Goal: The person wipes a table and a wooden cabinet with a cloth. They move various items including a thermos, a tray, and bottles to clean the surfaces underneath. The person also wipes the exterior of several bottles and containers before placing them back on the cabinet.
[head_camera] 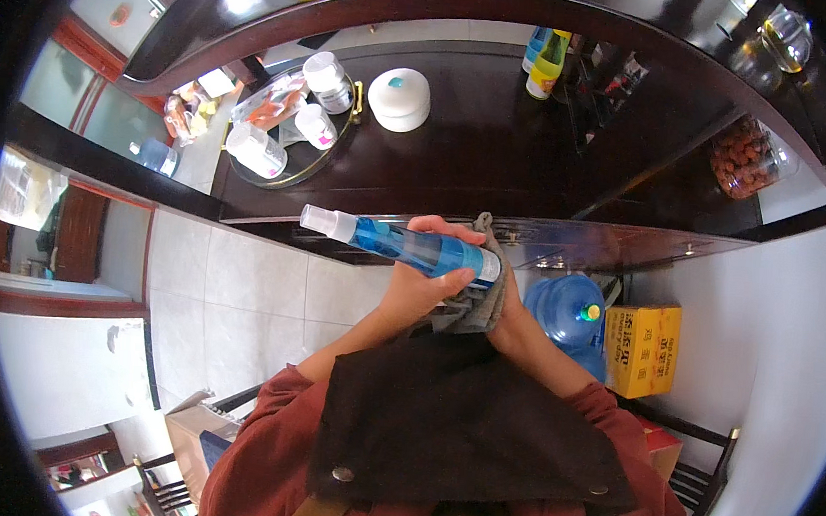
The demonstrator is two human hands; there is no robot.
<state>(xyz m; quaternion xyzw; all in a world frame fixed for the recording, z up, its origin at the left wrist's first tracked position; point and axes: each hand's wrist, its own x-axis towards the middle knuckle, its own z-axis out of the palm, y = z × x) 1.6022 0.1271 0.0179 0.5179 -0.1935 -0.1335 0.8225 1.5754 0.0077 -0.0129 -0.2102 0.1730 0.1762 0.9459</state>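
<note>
A clear blue bottle (420,250) with a white cap lies tilted across my hands, its capped end towards the upper left. My left hand (415,286) is wrapped round the bottle's middle, thumb on the near side. Against the labelled bottom end presses a crumpled grey cloth (477,304). My right hand (512,310) grips this cloth at the bottle's base; its fingers are mostly hidden behind cloth and bottle.
Beyond my hands is a dark wooden cabinet top (461,162). On it are a round tray (297,176) with white bottles, a white lidded jar (399,101), a yellow-green bottle (546,67) and a clear jar (745,161). Below right stand a water jug (562,310) and a yellow carton (641,350).
</note>
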